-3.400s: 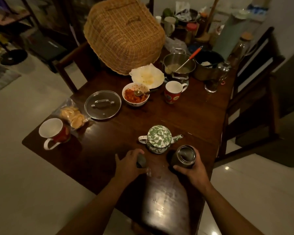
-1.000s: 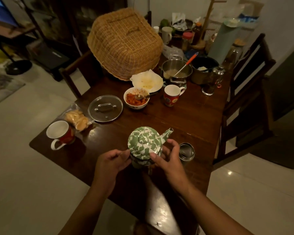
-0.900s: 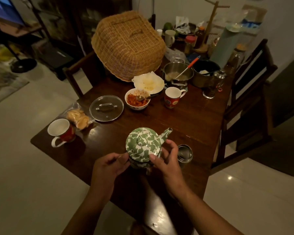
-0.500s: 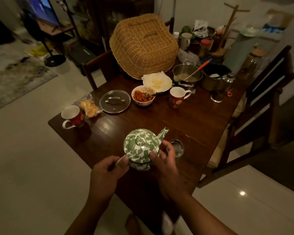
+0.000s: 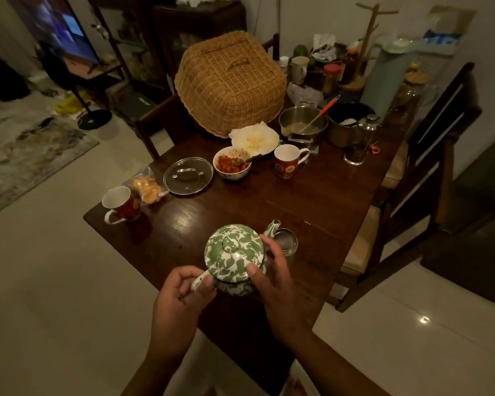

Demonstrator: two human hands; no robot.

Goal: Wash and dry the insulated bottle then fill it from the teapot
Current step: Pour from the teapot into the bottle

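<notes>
A green-and-white speckled teapot (image 5: 235, 255) is held above the near end of the dark wooden table (image 5: 320, 207). My left hand (image 5: 180, 295) grips its white handle. My right hand (image 5: 272, 278) holds the pot's right side, with the thumb on the lid rim and the fingers curved round the body. The spout points away to the right, its tip over the open steel mouth of the insulated bottle (image 5: 285, 243), which stands uncapped on the table just beyond my right hand. The bottle's cap is not in sight.
Two red mugs (image 5: 123, 205) (image 5: 287, 161), a bag of crackers (image 5: 146, 188), a glass lid (image 5: 188, 175), a bowl of red food (image 5: 232, 166), pots (image 5: 303, 124) and a wicker food cover (image 5: 230, 81) stand farther back. Chairs (image 5: 429, 178) flank the table's right side.
The teapot was lifted from the table with both hands and its spout has swung over the bottle's mouth. Earlier my left hand held a dark cap and my right held the bottle.
</notes>
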